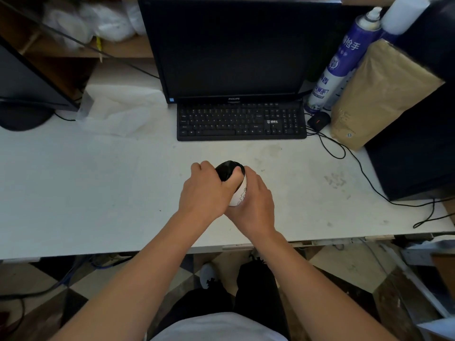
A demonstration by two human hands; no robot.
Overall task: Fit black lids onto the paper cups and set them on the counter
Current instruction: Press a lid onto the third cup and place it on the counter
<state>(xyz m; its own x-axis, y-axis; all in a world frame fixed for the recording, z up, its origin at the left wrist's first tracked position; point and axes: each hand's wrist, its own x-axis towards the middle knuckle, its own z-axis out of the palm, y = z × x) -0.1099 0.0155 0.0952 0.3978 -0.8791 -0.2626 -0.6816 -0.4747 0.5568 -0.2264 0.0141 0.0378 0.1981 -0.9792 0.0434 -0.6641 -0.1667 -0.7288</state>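
Observation:
A white paper cup (pixel 239 194) with black line drawings is held over the white counter (pixel 98 183), tilted away from me. A black lid (pixel 227 169) sits on its mouth. My left hand (pixel 205 193) wraps the lid's left side, its thumb pressing on the rim. My right hand (pixel 253 203) grips the cup's body from the right and below. Most of the cup is hidden by both hands.
A black keyboard (pixel 242 121) and dark monitor (pixel 234 48) stand behind the hands. A mouse (pixel 318 120), spray cans (pixel 337 67), a brown paper package (pixel 376 94) and a black box (pixel 418 143) crowd the right. Cables (pixel 369 183) trail across the right counter. White plastic wrap (pixel 118 112) lies at back left.

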